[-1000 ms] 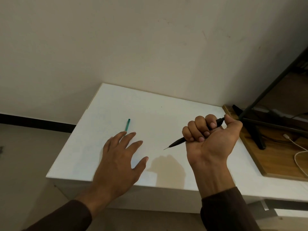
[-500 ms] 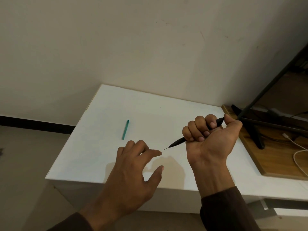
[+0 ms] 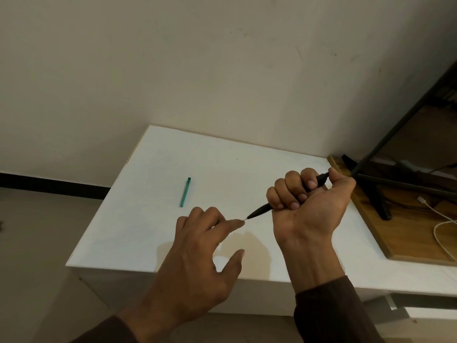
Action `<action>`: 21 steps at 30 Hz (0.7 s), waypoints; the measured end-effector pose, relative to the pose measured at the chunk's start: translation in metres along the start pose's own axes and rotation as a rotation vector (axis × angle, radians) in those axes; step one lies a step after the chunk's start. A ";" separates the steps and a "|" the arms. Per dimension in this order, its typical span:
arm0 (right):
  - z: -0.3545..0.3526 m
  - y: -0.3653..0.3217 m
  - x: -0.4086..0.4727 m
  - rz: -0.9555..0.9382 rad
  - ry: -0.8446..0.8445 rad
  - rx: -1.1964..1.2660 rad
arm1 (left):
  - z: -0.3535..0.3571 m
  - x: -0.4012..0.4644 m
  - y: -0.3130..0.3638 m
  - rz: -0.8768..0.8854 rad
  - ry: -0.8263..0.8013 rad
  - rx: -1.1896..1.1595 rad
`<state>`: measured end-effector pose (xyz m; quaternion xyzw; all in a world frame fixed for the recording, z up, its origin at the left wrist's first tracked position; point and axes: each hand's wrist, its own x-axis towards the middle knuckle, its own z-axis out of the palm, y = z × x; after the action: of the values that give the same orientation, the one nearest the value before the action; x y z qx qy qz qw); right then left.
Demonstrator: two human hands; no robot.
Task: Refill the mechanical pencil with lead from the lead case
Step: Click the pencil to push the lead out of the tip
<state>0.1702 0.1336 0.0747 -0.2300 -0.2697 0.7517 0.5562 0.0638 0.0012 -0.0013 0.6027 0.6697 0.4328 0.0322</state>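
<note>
Nearest the camera: two dark sleeves, one forearm entering from each lower corner.

Left hand (image 3: pixel 197 246): raised over the front part of the white table (image 3: pixel 148 233), back of hand up, fingers loosely extended and apart, thumb spread toward the table's front edge. Nothing gripped. Index fingertip at the thin point of the mechanical pencil (image 3: pixel 259 211); whether it touches or sits just short cannot be told.

Right hand (image 3: pixel 309 206): palm toward camera, four fingers curled tight round the black pencil barrel in a fist, thumb laid over the rear end. Pencil slanted, tip low and to the left, rear end high and to the right, emerging beside the thumb. Held clear above the table.

Mid table: green lead case (image 3: pixel 185 192), slim stick shape, lying flat, long axis running near to far, well apart from both hands, left of the pencil tip. Shadow of the hands falls on the table beneath them.

Far right: wooden board (image 3: pixel 408 233) butted against the table's right side, carrying a black stand (image 3: pixel 371 191) and a white cable (image 3: pixel 442 226).

Beyond: plain pale wall (image 3: pixel 197 70), dark skirting strip at left
</note>
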 end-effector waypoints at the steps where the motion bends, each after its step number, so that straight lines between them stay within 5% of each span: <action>1: 0.000 0.000 0.000 0.002 -0.001 0.001 | 0.001 0.000 0.000 0.006 0.002 0.001; 13: 0.003 0.012 -0.002 0.029 -0.017 -0.011 | 0.002 0.001 0.001 0.008 -0.002 -0.003; 21: 0.000 0.016 0.007 0.033 0.193 -0.248 | -0.013 0.015 -0.025 -0.130 0.044 0.052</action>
<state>0.1564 0.1362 0.0637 -0.3724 -0.3021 0.6962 0.5342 0.0329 0.0091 -0.0009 0.5489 0.7189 0.4255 0.0295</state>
